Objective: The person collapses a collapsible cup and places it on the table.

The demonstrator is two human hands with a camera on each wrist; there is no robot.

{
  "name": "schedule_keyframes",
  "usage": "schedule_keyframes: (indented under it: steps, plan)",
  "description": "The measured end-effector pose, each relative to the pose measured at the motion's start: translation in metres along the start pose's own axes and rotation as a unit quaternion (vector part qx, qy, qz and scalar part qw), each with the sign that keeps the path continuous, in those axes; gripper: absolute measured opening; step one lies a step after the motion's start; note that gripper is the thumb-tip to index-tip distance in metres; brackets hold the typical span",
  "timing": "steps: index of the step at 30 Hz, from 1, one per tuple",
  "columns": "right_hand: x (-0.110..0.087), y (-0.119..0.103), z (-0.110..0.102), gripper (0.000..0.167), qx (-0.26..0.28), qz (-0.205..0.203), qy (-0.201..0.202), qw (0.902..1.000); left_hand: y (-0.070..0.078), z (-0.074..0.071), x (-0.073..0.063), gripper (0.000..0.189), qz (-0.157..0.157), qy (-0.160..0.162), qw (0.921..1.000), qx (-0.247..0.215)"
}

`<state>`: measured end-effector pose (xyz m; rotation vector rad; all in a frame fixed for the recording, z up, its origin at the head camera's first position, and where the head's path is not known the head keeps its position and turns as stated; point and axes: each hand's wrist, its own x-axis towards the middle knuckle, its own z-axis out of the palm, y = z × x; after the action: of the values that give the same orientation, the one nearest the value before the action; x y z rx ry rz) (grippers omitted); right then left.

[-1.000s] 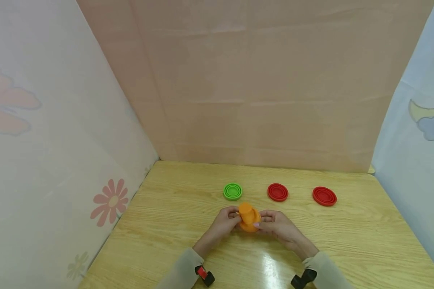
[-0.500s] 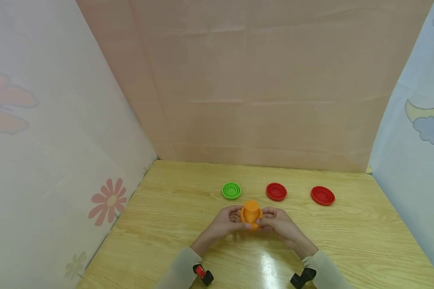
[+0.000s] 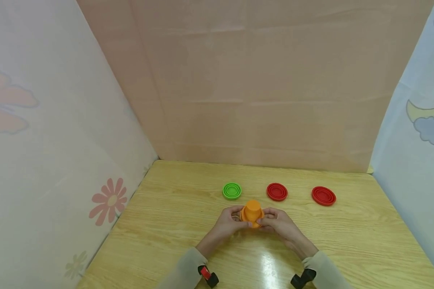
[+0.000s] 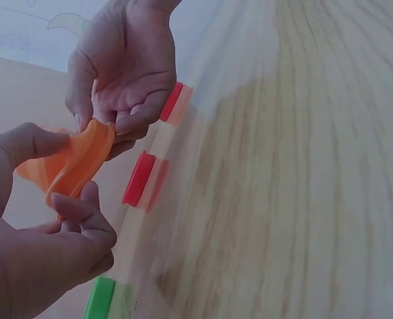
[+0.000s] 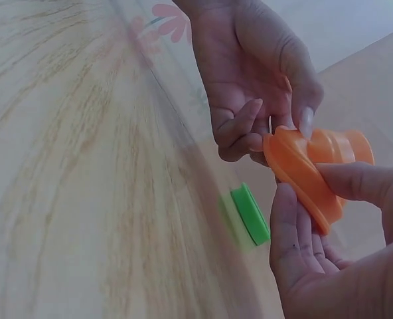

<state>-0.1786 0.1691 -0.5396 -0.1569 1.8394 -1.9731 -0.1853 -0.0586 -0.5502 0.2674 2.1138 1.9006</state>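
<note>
Between both hands is an orange collapsible cup [image 3: 253,209], its narrow round end pointing up and away and its wide rim squeezed out of round. My left hand [image 3: 228,223] pinches the rim from the left, thumb on the outer wall and fingers underneath. From the other side my right hand [image 3: 280,225] grips it the same way, thumb pressing the wall. The left wrist view shows the cup's bent rim [image 4: 83,163] held above the table. In the right wrist view, stepped rings show on the cup's side [image 5: 326,149].
Beyond the hands a flattened green collapsible cup [image 3: 232,191] and two flattened red ones, a middle red cup [image 3: 277,192] and a right red cup [image 3: 323,196], lie in a row on the wooden table [image 3: 177,200]. Cloth walls [image 3: 260,100] enclose the back and sides.
The orange cup has turned from a leftward lean to more upright and shifted slightly right. My left thumb has moved onto its near side; both hands keep hold of it.
</note>
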Motion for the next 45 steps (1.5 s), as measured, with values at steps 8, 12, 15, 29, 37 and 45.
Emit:
schedule_keyframes:
  steps: [8,12,15,29,37,45]
  plan:
    - [0.002,0.003,-0.002,0.038,0.017,0.001,-0.008,0.9998,-0.003,-0.001,0.0,0.054,-0.016,0.013,0.9998,-0.003]
    - [0.003,0.005,-0.003,0.036,0.03,-0.007,-0.031,0.999,-0.004,-0.003,0.0,0.049,-0.012,0.012,0.9998,-0.007]
    - [0.003,0.006,-0.003,0.035,0.046,-0.01,-0.057,0.9973,-0.007,-0.005,0.001,0.044,-0.009,0.008,0.9997,-0.022]
    - [0.004,0.004,-0.016,0.027,0.178,0.008,-0.131,0.9753,-0.006,-0.019,0.002,0.051,-0.067,-0.091,0.9778,-0.176]
    - [0.004,0.003,-0.014,0.027,0.177,0.009,-0.124,0.9765,-0.005,-0.021,0.004,0.048,-0.066,-0.097,0.9745,-0.191]
    - [0.003,0.005,-0.012,0.022,0.169,0.018,-0.107,0.9796,-0.005,-0.02,0.003,0.045,-0.077,-0.087,0.9749,-0.19]
